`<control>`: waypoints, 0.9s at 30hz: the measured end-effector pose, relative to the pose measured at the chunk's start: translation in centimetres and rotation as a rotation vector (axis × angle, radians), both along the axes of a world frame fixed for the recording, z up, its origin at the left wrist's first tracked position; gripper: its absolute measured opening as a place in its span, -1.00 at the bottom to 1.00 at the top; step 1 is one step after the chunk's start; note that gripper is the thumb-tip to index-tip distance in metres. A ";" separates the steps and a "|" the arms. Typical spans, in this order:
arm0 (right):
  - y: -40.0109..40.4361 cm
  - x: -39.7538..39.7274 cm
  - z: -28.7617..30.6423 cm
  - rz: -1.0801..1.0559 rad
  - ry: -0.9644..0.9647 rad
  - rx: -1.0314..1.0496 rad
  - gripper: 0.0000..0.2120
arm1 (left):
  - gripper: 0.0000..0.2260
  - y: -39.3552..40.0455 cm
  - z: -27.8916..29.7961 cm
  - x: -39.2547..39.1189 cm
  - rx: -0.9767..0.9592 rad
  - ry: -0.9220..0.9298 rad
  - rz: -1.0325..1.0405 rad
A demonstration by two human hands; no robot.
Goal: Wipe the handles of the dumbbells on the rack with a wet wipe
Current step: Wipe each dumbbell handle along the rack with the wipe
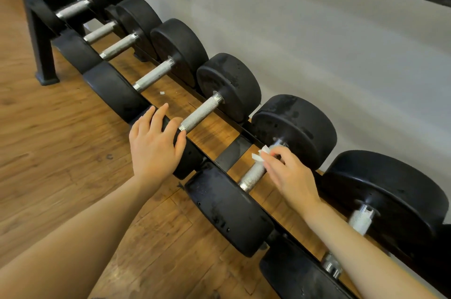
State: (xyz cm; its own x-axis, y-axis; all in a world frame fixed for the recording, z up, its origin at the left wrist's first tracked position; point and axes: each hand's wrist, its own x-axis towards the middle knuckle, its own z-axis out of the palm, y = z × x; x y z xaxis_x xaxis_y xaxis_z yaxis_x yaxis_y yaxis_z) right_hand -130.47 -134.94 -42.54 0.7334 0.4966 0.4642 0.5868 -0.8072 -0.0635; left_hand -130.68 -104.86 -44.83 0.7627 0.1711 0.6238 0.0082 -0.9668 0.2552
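Right hand (288,174): fingers curled over knurled dumbbell handle (253,173), pressing white wet wipe (261,153) against far end of that handle, next to rear weight head (297,128). Left hand (153,145): fingers straight and slightly spread, resting flat on front weight head (188,159) of neighbouring dumbbell, left of wiped handle. Neighbouring handle (201,112) bare. Dumbbells seated in row on low black rack (233,153), above wooden floor (48,128). Small white scrap (161,92) on floor beneath rack, further left.
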 end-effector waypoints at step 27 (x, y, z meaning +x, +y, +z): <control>0.9 0.4 -3.2 0.021 -0.009 0.447 -0.76 | -0.58 -0.6 -0.4 -0.4 0.020 -0.017 0.082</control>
State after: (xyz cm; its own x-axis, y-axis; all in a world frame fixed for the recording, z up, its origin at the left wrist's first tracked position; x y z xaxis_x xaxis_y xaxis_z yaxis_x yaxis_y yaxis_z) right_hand -130.04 -134.01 -45.74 0.7202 0.2601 0.6432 0.6048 -0.6896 -0.3983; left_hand -131.05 -105.45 -45.24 0.7360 0.2204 0.6401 0.0839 -0.9679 0.2368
